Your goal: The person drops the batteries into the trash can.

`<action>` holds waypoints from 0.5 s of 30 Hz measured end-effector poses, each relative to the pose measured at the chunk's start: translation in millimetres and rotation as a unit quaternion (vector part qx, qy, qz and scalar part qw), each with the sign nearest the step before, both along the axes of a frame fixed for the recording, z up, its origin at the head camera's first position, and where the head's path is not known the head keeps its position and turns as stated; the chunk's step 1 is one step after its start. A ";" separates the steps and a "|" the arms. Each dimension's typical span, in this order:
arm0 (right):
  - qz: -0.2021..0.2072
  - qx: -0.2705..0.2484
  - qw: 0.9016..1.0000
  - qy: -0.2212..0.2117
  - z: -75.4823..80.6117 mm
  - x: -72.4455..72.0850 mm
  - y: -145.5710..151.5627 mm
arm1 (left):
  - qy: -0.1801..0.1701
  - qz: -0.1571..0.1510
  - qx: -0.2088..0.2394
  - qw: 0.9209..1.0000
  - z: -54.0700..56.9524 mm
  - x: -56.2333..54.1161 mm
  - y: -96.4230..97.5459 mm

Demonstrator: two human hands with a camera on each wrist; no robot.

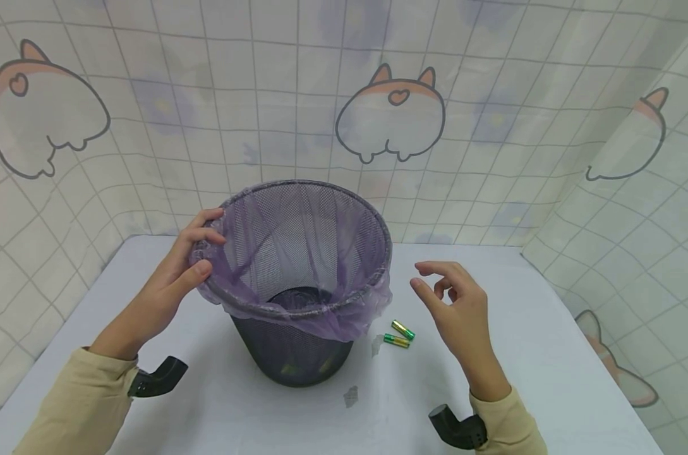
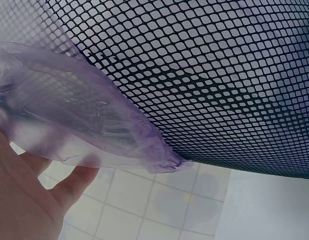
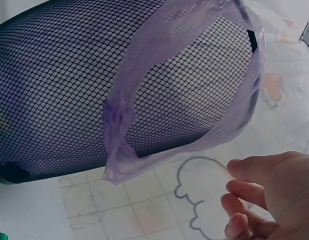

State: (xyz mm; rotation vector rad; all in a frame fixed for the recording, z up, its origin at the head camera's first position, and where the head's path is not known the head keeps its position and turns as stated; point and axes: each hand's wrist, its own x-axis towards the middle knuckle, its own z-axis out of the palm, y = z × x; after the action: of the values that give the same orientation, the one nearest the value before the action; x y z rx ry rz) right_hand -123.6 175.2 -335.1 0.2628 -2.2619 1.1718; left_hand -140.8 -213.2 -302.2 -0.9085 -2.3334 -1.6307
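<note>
A black mesh trash bin (image 1: pixel 298 354) stands on the table, its rim covered by a thin purple bag (image 1: pixel 344 322) folded over the edge. My left hand (image 1: pixel 173 272) grips the bin's left rim through the bag, thumb in front and fingers over the edge. In the left wrist view, the fingers (image 2: pixel 77 180) show against the loose bag fold. To the right of the bin my right hand (image 1: pixel 460 303) hovers with nothing in it, fingers loosely bent and thumb apart from the index finger. Two green-and-gold batteries (image 1: pixel 403 329) lie between bin and right hand.
The white table (image 1: pixel 548 379) ends at a patterned curtain (image 1: pixel 298 95) behind and on both sides. Grey patches (image 1: pixel 351 397) mark the tabletop near the bin. Faint yellow-green shapes (image 1: pixel 326 364) show through the mesh at the bin's bottom.
</note>
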 end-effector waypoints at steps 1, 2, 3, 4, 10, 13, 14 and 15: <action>-0.001 0.000 1.000 -0.004 -0.8 -0.1 0.3 | 0.000 0.000 0.000 1.000 0.1 0.0 0.1; -0.002 0.000 1.000 -0.007 -1.4 -0.2 0.6 | -0.001 0.000 0.001 1.000 0.1 -0.1 0.1; -0.003 0.001 1.000 -0.011 -2.0 -0.3 0.8 | -0.001 0.000 0.002 1.000 0.0 -0.1 0.1; -0.003 0.000 1.000 -0.013 -2.5 -0.3 1.0 | -0.001 0.000 0.002 1.000 0.0 -0.1 0.1; -0.001 -0.005 1.000 -0.024 -6.3 -0.8 2.2 | 0.001 -0.003 -0.002 1.000 -0.5 -0.3 -1.0; -0.001 -0.004 1.000 -0.028 -8.8 -1.1 3.1 | 0.001 -0.004 -0.001 1.000 -0.5 -0.2 -1.0; -0.003 -0.002 1.000 -0.030 -9.8 -1.1 3.4 | 0.001 -0.004 -0.001 1.000 -0.4 -0.1 -0.9; -0.005 0.000 0.999 -0.032 -10.8 -1.1 3.7 | 0.000 -0.004 0.000 1.000 -0.4 -0.1 -0.9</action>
State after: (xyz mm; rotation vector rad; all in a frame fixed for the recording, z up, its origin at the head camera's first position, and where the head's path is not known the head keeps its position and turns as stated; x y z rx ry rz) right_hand -124.7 178.9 -345.9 0.2173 -2.3155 1.1921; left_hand -140.9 -214.1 -302.7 -0.9208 -2.3330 -1.6326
